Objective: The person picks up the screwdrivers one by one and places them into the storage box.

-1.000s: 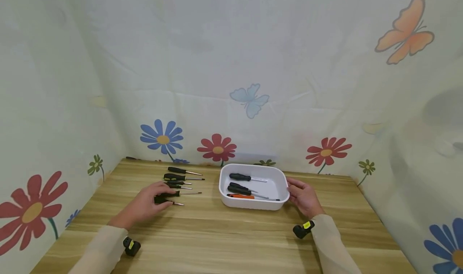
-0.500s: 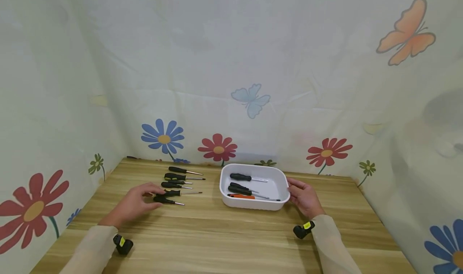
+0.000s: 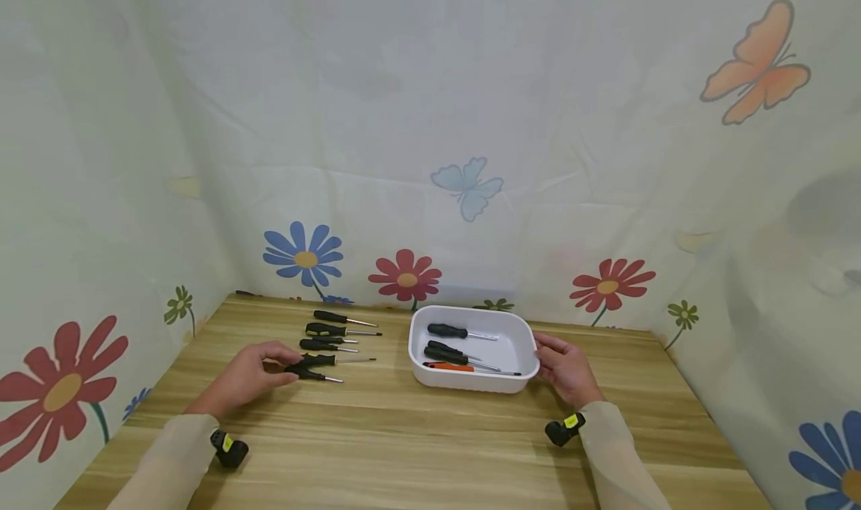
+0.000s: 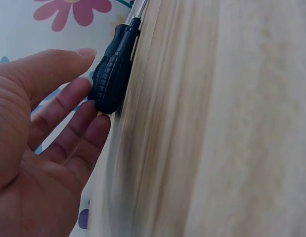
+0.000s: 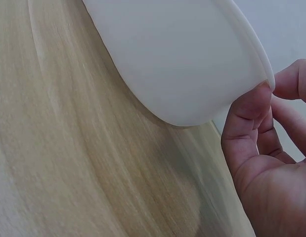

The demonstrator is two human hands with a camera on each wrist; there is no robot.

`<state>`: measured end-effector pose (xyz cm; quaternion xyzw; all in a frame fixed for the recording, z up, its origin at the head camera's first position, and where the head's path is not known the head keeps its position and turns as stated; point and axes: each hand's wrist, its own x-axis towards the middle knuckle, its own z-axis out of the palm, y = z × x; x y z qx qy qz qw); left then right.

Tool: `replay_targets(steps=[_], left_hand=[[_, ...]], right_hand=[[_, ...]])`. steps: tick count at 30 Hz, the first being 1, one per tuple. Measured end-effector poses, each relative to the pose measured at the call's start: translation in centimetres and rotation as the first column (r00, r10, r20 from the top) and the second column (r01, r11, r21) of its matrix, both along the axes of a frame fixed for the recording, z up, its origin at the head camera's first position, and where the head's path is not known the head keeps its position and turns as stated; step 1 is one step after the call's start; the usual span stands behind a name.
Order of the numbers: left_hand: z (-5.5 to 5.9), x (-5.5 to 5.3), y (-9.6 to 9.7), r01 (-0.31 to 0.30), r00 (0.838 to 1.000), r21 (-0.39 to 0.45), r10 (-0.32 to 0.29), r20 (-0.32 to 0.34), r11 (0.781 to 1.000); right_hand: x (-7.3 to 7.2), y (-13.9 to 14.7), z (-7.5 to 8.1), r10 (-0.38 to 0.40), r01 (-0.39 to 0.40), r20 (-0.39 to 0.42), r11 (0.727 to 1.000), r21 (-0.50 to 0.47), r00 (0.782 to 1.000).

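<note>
My left hand [image 3: 245, 375] is at the handle ends of the two nearest black screwdrivers, the front screwdriver [image 3: 311, 374] and the one just behind it. In the left wrist view the fingertips touch the butt of a ribbed black handle [image 4: 113, 81], while the thumb stays spread away from it. Farther back lie several more black-handled screwdrivers, among them one with yellow marks [image 3: 326, 330]. With thumb and fingers my right hand [image 3: 570, 374] pinches the right end of a white plastic tray [image 3: 464, 381]. Inside rest several screwdrivers, one orange-handled [image 3: 451, 366], the others black.
All of it stands on a wood-grain table [image 3: 403, 435]. Behind and at both sides hangs a pale curtain [image 3: 377, 106] printed with flowers and butterflies. Each wrist wears a small black camera [image 3: 229, 449].
My left hand has drawn back leftward from over the screwdrivers to their handle ends, uncovering the handles, and now rests fingertips against them. My right hand and the tray have stayed put.
</note>
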<state>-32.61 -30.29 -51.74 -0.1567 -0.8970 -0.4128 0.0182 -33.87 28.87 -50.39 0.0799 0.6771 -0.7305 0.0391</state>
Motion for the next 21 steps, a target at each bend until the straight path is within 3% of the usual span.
replay_targets(steps=[13,21], left_hand=[[-0.8,-0.1,0.8,-0.039,0.999,-0.041,0.040,0.012,0.998],[-1.1,-0.2,1.5,-0.070,0.996,-0.082,0.065,-0.060,0.994]], right_hand=[[0.0,0.0,0.0,-0.014,0.014,-0.005,1.000,0.003,1.000],[-0.1,0.0,0.0,-0.005,0.004,0.005,1.000,0.011,1.000]])
